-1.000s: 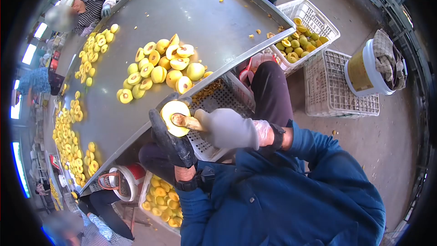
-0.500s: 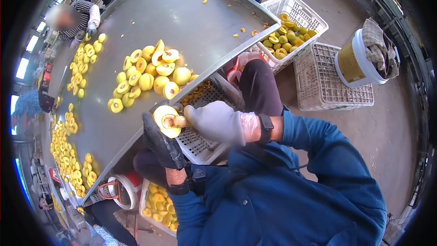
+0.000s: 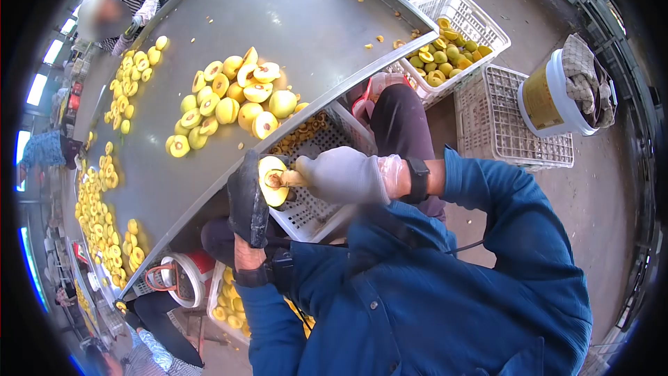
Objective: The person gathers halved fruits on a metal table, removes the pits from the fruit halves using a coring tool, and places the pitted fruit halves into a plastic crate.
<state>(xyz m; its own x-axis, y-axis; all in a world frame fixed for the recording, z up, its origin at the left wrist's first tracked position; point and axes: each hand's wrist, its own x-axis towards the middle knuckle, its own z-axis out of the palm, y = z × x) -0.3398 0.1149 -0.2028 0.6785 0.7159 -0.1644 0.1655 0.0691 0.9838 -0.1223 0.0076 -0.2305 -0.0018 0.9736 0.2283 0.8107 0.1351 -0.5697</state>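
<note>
My left hand (image 3: 246, 198), in a dark glove, holds a halved yellow fruit (image 3: 273, 179) with its cut face toward my right hand. Closed around a short wooden-looking tool (image 3: 295, 178) is my right hand (image 3: 344, 175), in a pale grey glove. The tool's tip rests at the brown centre of the fruit. Just beyond, a pile of halved fruit (image 3: 227, 108) lies on the metal table (image 3: 278, 21). Below my hands stands a perforated white basket (image 3: 306, 216) with brown bits in it.
A crate (image 3: 497, 35) of fruit stands at the upper right, beside an upturned crate (image 3: 487, 118) bearing a bucket (image 3: 543, 101). Another fruit crate (image 3: 214, 299) is under my left arm. More halves (image 3: 104, 216) line the far table edge, near a co-worker (image 3: 139, 0).
My left hand has turned the fruit more edge-on to the camera, with the tool still against its centre. A small bit now lies on the table near the pile. The view has shifted slightly.
</note>
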